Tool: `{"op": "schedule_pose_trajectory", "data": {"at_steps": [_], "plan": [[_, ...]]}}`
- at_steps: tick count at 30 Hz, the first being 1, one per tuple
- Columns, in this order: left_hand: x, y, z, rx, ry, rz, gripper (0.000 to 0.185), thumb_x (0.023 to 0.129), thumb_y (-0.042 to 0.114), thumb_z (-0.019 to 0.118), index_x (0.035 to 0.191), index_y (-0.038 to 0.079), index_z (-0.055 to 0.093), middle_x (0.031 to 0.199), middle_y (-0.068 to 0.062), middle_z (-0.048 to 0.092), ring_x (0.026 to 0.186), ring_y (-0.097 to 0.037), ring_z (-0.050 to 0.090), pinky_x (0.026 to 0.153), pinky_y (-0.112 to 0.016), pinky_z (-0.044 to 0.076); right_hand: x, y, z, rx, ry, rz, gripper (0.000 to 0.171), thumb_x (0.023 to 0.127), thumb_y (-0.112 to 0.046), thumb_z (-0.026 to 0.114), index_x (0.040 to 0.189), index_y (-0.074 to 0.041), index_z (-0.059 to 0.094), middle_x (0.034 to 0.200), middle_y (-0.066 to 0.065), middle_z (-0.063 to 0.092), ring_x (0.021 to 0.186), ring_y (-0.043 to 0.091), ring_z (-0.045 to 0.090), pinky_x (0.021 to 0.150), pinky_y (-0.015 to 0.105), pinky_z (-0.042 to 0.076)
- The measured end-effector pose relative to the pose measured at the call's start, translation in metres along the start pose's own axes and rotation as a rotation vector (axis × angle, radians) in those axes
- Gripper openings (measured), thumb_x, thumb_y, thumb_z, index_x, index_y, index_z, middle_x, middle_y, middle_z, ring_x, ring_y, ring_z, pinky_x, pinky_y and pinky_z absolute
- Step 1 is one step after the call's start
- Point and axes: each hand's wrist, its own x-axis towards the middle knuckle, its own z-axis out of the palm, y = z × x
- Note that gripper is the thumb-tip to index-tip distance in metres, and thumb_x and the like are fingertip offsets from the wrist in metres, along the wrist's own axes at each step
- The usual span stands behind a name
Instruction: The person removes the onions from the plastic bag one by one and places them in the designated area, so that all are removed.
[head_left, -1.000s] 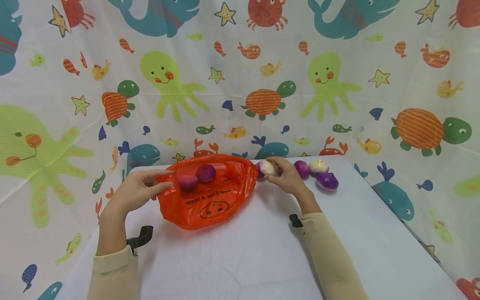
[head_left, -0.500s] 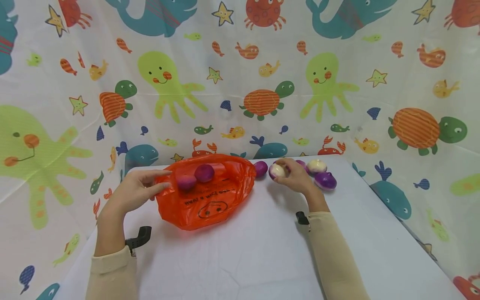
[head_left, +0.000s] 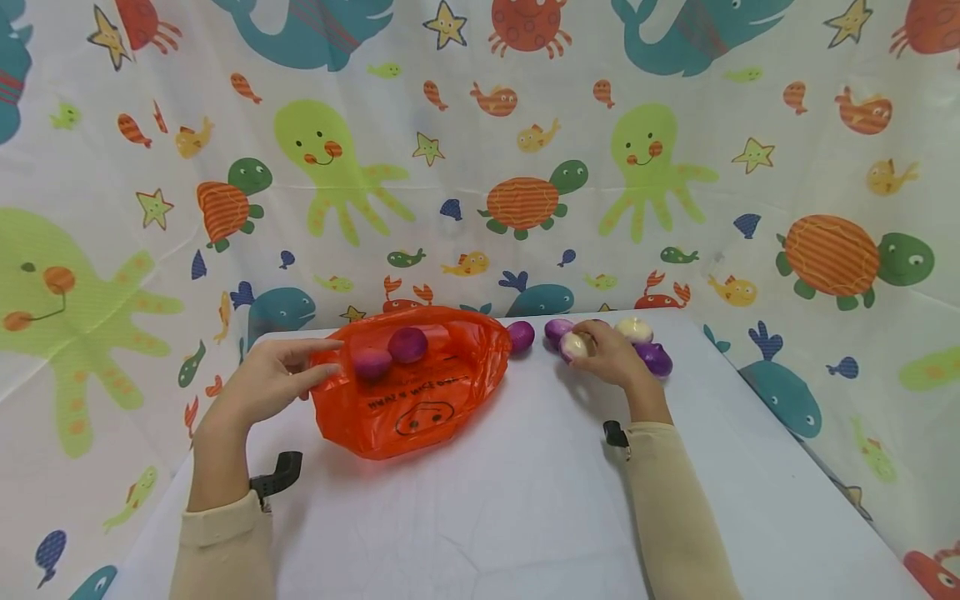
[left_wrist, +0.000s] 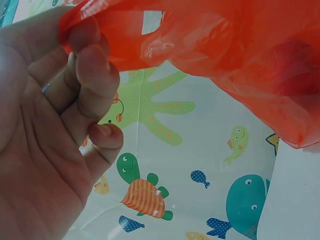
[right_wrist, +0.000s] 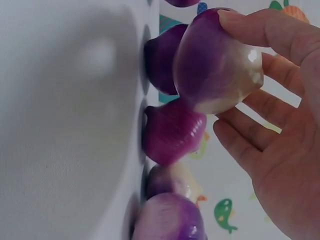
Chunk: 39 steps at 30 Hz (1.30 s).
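Observation:
My left hand [head_left: 273, 375] pinches the handle of a red plastic bag [head_left: 427, 392] printed with black writing and a face. Two purple onions [head_left: 407, 345] show at the bag, left of its middle. In my right hand [head_left: 611, 357] is a purple-and-white onion [right_wrist: 215, 62], gripped between thumb and fingers just above the table. Behind it sits a purple onion [head_left: 557, 331], and another purple onion [head_left: 521, 337] lies by the bag's right edge. To the right of the hand are a whitish onion [head_left: 634, 329] and a dark purple onion [head_left: 655, 360].
A white cloth covers the table [head_left: 480, 533], whose far edge meets a curtain [head_left: 465, 125] printed with sea animals. In the right wrist view, a magenta onion [right_wrist: 174, 131] and a pale purple onion [right_wrist: 169, 220] stand in the row on the table.
My right hand has carried the purple-and-white onion to the right, away from the bag, uncovering the purple onions behind. My left hand and the bag have stayed in place.

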Motion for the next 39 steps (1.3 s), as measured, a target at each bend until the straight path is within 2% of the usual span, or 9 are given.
{"op": "schedule_pose_trajectory", "data": {"at_steps": [11, 27, 34, 39], "plan": [[-0.001, 0.0, 0.0, 0.002, -0.002, 0.001, 0.05, 0.097, 0.043, 0.073, 0.139, 0.017, 0.068, 0.094, -0.007, 0.072, 0.078, -0.023, 0.066, 0.067, -0.033, 0.058, -0.002, 0.006, -0.002, -0.059, -0.009, 0.014, 0.053, 0.086, -0.018, 0.084, 0.133, -0.009, 0.061, 0.135, 0.016, 0.063, 0.129, 0.037, 0.055, 0.117, 0.06, 0.039], [-0.001, -0.001, -0.001, -0.021, -0.008, 0.011, 0.049, 0.097, 0.041, 0.074, 0.139, 0.017, 0.068, 0.093, -0.008, 0.072, 0.079, -0.026, 0.067, 0.067, -0.032, 0.058, -0.012, 0.015, -0.014, -0.023, -0.066, 0.154, 0.051, 0.088, -0.02, 0.083, 0.133, -0.018, 0.061, 0.138, 0.012, 0.059, 0.13, 0.037, 0.049, 0.111, 0.067, 0.041], [-0.001, 0.0, -0.001, -0.012, -0.005, 0.015, 0.048, 0.097, 0.041, 0.073, 0.139, 0.017, 0.069, 0.094, -0.007, 0.072, 0.078, -0.023, 0.066, 0.067, -0.034, 0.058, -0.013, 0.019, -0.015, -0.062, -0.065, 0.15, 0.051, 0.085, -0.015, 0.084, 0.132, -0.014, 0.064, 0.14, 0.014, 0.059, 0.13, 0.038, 0.049, 0.113, 0.067, 0.038], [-0.002, 0.001, -0.002, -0.008, -0.007, 0.01, 0.048, 0.097, 0.041, 0.073, 0.139, 0.018, 0.068, 0.095, -0.007, 0.072, 0.078, -0.023, 0.065, 0.066, -0.032, 0.057, -0.014, 0.022, -0.015, -0.083, -0.066, 0.185, 0.05, 0.086, -0.015, 0.083, 0.132, -0.016, 0.063, 0.14, 0.014, 0.059, 0.13, 0.039, 0.049, 0.111, 0.068, 0.04]]}}
